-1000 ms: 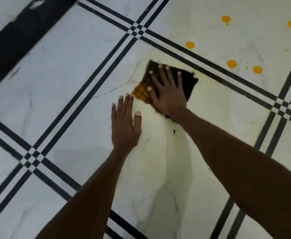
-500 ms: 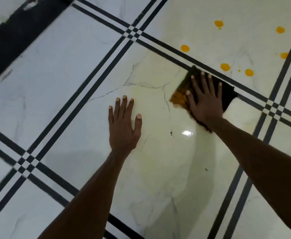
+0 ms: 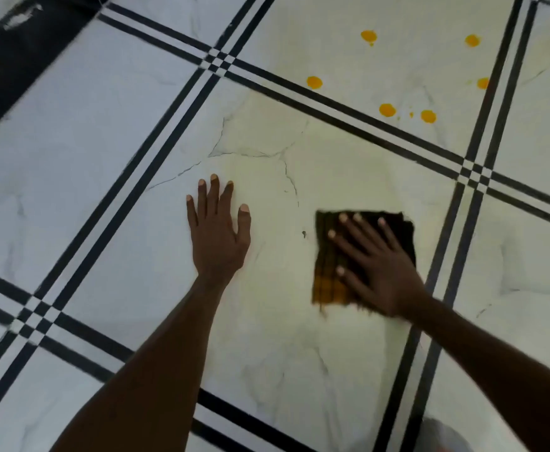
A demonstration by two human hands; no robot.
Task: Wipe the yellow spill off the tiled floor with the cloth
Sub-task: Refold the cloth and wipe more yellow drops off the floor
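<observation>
A real risk is seen here: the cloth (image 3: 335,282) is already stained yellow along its near-left edge, so the colour could be smeared back over the pale tiled floor (image 3: 104,151) rather than lifted — a faint yellowish film already seems to lie on the centre tile. The drops of yellow spill (image 3: 387,109) on the far tile, beyond the black lines, are not yet touched. The right hand (image 3: 378,269) is laid flat on the cloth, fingers straight and spread, pressing it down. The left hand (image 3: 216,233) is spread flat on bare tile, well apart — nothing is held.
</observation>
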